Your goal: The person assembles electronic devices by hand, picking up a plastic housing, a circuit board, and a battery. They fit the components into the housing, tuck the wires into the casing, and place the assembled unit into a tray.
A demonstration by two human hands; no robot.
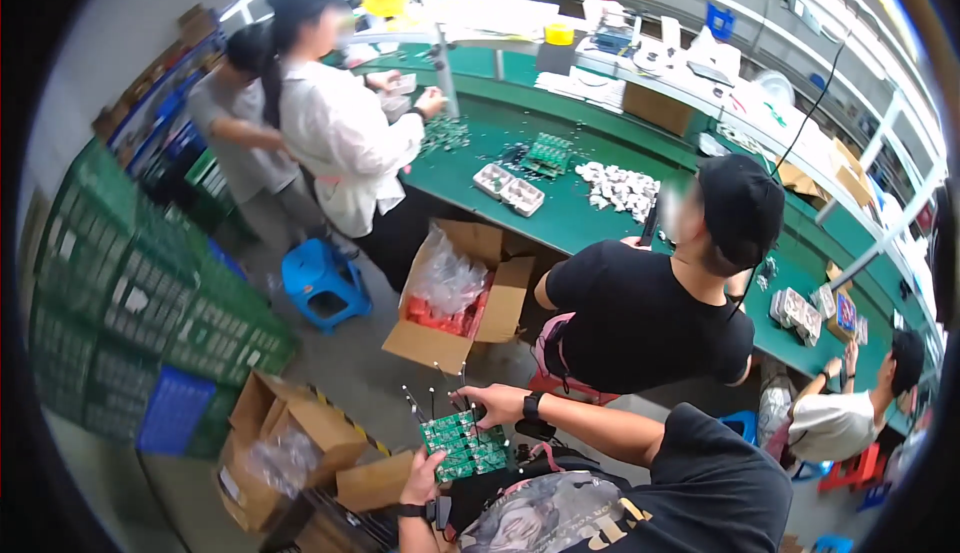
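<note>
Green board (466, 450), held up in front of the body, well apart from the bench (588, 236). Head view: left hand (424, 475) clamped on its left side, thumb on top, fingers presumably under for support (hidden). Right hand (497, 406) at the upper right edge, thumb and finger parted around the dark leads (432, 402); can't tell if it grips board or lead. Hands apart, board between; likely held by the sides to steady it and spare the parts. Leads stick out past the far edge, pale tips free, probably so they don't get bent.

Carton (432, 345) beyond, flaps open, likely for easy reach; clear plastic (447, 275) over red stuff (440, 315). Another open carton (250, 473) left of the hands. On the bench: trays (522, 197) beside heaped white pieces (617, 189), presumably within reach of the co-worker (645, 308) in black. Crates (150, 293) stacked left, probably to save floor. Blue stool (322, 283) near them.
</note>
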